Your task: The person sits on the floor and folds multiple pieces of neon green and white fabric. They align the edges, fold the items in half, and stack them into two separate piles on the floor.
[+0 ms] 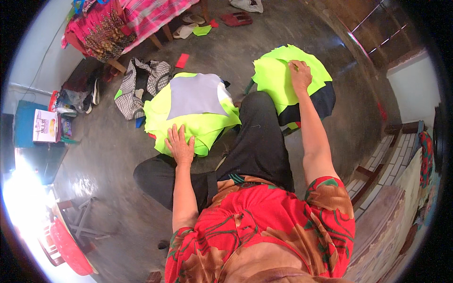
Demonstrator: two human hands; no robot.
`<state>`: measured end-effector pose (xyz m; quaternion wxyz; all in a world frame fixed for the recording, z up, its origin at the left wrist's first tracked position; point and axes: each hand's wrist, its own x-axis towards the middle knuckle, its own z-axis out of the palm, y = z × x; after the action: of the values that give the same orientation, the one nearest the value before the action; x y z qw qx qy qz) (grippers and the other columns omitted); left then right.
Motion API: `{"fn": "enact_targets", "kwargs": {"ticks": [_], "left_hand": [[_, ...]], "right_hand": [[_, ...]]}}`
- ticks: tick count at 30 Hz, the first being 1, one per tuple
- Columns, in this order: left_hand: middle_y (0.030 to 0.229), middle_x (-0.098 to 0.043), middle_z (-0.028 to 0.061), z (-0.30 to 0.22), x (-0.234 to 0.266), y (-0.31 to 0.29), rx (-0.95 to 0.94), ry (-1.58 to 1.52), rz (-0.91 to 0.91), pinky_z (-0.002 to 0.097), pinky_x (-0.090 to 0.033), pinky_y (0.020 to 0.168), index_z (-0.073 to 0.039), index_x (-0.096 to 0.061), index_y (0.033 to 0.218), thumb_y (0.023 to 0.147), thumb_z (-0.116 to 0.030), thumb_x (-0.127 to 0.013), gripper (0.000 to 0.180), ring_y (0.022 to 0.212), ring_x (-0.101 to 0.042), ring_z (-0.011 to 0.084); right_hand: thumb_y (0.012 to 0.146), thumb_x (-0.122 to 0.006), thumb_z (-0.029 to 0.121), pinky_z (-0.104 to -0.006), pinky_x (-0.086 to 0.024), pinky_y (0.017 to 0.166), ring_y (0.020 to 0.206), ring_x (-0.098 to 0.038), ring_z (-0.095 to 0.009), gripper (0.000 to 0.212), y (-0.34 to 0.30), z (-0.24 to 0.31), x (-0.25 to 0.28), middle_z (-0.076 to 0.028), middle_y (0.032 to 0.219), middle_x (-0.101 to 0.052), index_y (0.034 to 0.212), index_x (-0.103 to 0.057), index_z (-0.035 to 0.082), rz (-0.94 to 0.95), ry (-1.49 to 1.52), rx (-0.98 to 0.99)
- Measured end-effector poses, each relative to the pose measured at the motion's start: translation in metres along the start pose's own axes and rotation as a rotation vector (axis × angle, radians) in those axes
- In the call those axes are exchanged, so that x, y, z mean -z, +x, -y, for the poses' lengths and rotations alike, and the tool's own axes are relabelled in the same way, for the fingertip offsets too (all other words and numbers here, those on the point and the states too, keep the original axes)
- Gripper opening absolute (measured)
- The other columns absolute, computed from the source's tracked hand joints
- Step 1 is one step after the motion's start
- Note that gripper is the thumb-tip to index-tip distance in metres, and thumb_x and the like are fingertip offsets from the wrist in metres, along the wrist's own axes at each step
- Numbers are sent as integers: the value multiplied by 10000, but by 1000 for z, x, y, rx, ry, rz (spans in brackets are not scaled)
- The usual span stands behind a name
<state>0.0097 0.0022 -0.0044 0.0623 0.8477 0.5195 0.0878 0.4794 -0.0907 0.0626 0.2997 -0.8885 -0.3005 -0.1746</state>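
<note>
My left hand [180,146] lies flat with fingers spread on the near edge of a pile of neon yellow-green fabric pieces [207,129], by my bent left leg. A grey fabric piece [194,94] lies on top of that pile. To the right of my knee is a second stack of neon fabric pieces [273,78], with dark navy cloth [325,101] beneath it. My right hand [300,75] is over this stack, fingertips bent together in a pinch on the top neon piece. What supports the right stack is mostly hidden.
A checked cloth [130,94] lies on the floor beyond the left pile, near a red scrap [182,61]. Shoes [193,19] and scraps sit beside a bed with a pink checked cover [151,16]. A red chair [71,247] stands lower left; a wooden bench [377,174] is at right.
</note>
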Motion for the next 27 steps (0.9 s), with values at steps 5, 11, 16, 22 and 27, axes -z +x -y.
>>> {"fn": "enact_targets", "kwargs": {"ticks": [5,11,16,22,27], "left_hand": [[1486,-225,75,1,-2,-1,-13,-5,-7,549,-140,1090,-180,-354,1381,853,-373,-580,606,1386,-157,291],[1491,-211,79,3,0,-1,-18,1,10,549,-132,1095,-180,-334,1390,883,-371,-547,581,1390,-146,290],[1487,-219,85,1,6,-2,9,-13,45,548,-132,1094,-172,-345,1381,879,-365,-556,577,1387,-153,290],[1495,-202,77,3,-1,2,4,-47,18,526,-109,1106,-198,-338,1388,880,-379,-553,580,1392,-143,278],[1510,-162,56,5,2,-2,48,-36,64,516,-94,1114,-211,-317,1402,886,-400,-534,590,1399,-123,271]], "right_hand": [[839,-634,252,-353,-463,772,868,-575,-207,181,8,-23,-10,-45,896,-624,941,-655,103,30,845,-301],[851,-626,209,-356,-438,832,940,-565,-253,186,15,2,27,-79,979,-631,942,-624,47,-124,482,-22],[840,-629,164,-379,-437,831,929,-561,-298,153,1,85,77,-96,938,-634,935,-615,44,-180,393,460],[916,-568,156,-180,-360,624,712,-439,-14,103,-64,145,79,76,781,-516,901,-584,55,678,1132,32],[913,-576,222,-222,-456,629,702,-533,-40,117,-110,173,24,62,800,-580,918,-588,105,1174,1359,-183]]}}
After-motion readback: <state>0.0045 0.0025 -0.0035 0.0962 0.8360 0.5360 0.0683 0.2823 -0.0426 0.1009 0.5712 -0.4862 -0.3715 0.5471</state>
